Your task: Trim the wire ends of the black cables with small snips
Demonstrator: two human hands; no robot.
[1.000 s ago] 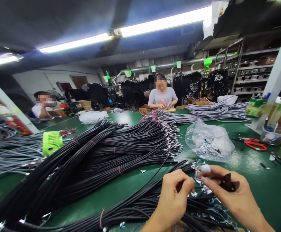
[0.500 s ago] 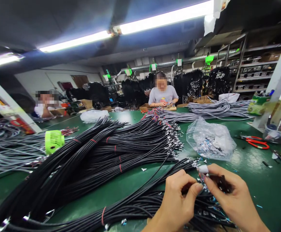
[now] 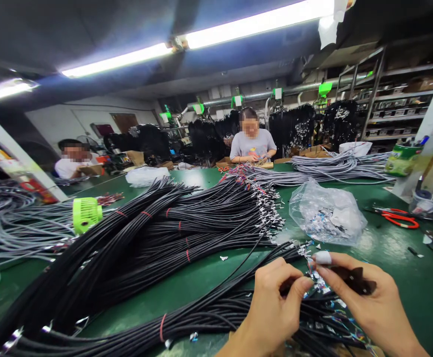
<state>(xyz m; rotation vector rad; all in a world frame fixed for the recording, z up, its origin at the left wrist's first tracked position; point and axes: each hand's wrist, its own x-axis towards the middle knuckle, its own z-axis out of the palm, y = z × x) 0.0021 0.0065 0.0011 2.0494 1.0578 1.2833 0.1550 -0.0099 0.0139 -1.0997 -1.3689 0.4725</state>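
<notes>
Handling wire ends seems the step in hand: at lower right, the left hand [image 3: 276,302] curls narrow, contents hidden, while the right hand [image 3: 383,303] pinches thin wires [image 3: 310,265], a dark piece [image 3: 357,281] in its palm. The next move likely calls for a steady pinch. Beyond, right of centre, sits a bag [image 3: 328,210].

Far-left co-worker's arm [image 3: 77,172], raised earlier, now lower

There are two co-workers [image 3: 254,143], three lit tubes [image 3: 261,24], one green fan [image 3: 86,215], one scrap-filled bag [image 3: 326,210], one white finger sleeve [image 3: 323,258]; black cables [image 3: 216,208] are too many to count.
</notes>
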